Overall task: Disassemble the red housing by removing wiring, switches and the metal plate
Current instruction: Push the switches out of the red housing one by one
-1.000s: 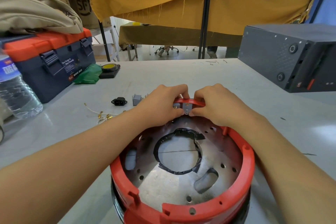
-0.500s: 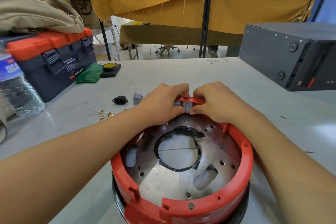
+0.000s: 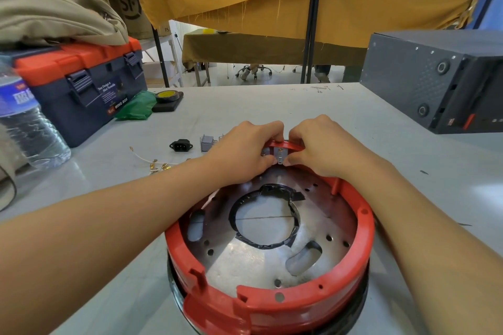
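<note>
The round red housing (image 3: 362, 228) stands on the grey table in front of me, open side up. Inside it lies the metal plate (image 3: 253, 258) with a large centre hole ringed in black tape. At the far rim sits a small grey switch (image 3: 279, 154) with metal terminals. My left hand (image 3: 245, 149) and my right hand (image 3: 318, 144) both pinch this switch from either side, fingers curled over the rim. On the table to the left lie a black power socket (image 3: 181, 145), a grey switch part (image 3: 206, 142) and loose white wires with brass terminals (image 3: 152, 163).
A blue and orange toolbox (image 3: 81, 84) stands at the left with beige cloth on top. A water bottle (image 3: 24, 119) is at the far left. Green cloth (image 3: 136, 109) and a tape roll (image 3: 168, 96) lie behind. A dark grey computer case (image 3: 435, 79) fills the right.
Both hands stay on the switch at the far rim. The view has shifted only slightly.
</note>
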